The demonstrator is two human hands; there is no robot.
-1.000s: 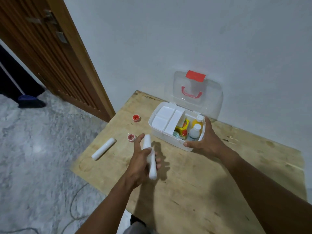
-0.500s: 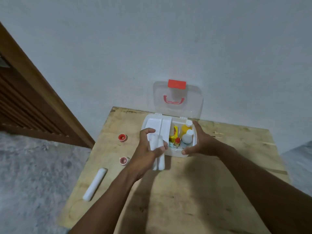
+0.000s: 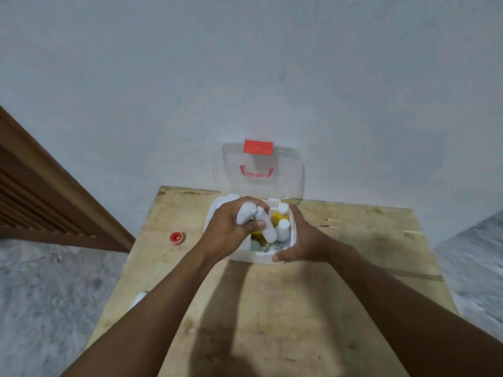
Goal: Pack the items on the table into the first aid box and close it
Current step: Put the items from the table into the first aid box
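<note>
Head view, looking down at a wooden counter [image 3: 285, 308] set against a pale wall.

First aid box [image 3: 245, 257]: white, at the far middle of the counter, touching or nearly touching the wall. Its clear lid [image 3: 288, 170] stands upright, with a red latch [image 3: 258, 147] at the top edge and a red handle [image 3: 256, 171] below it.

Left hand [image 3: 231, 229]: above the left part of the open box, fingers clamped around a white roll [image 3: 254, 220]; the roll's lower end points down into the box.

Right hand [image 3: 300, 240]: on the box's right front corner, thumb along the front wall, fingers on the right side; it grips the box itself.

Inside the box, right part: a yellow bottle [image 3: 279, 216] with a white cap at the back, a white bottle [image 3: 282, 231] in front of it. Smaller items under the roll, too hidden to name.

On the counter: a small red cap [image 3: 176, 237] left of the box, well apart from it. A white object [image 3: 139, 298] at the left edge, mostly hidden by the left forearm.
</note>
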